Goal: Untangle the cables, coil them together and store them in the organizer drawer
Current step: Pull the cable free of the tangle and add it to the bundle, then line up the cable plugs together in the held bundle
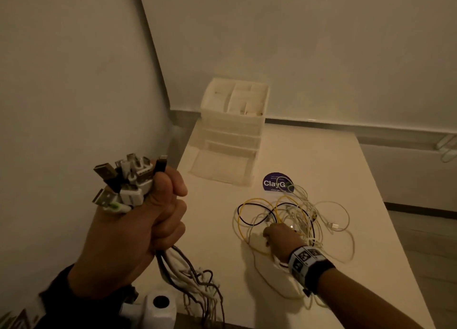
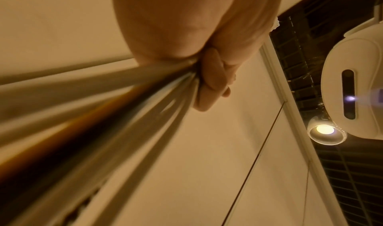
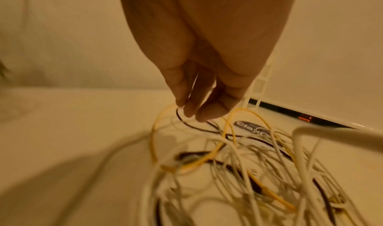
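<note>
My left hand is raised in a fist that grips a bundle of cables just below their plug ends. The bundled cables hang from the fist toward the table's near edge. In the left wrist view the fingers curl round the blurred cables. A loose tangle of white, yellow and black cables lies on the table. My right hand is on it, with straight fingers pointing down onto the tangle. The white organizer stands at the back, its bottom drawer pulled out.
The pale table sits in a corner, with a wall on the left and another behind. A round purple sticker lies between the drawer and the tangle. A white paper roll stands below the table's near-left edge.
</note>
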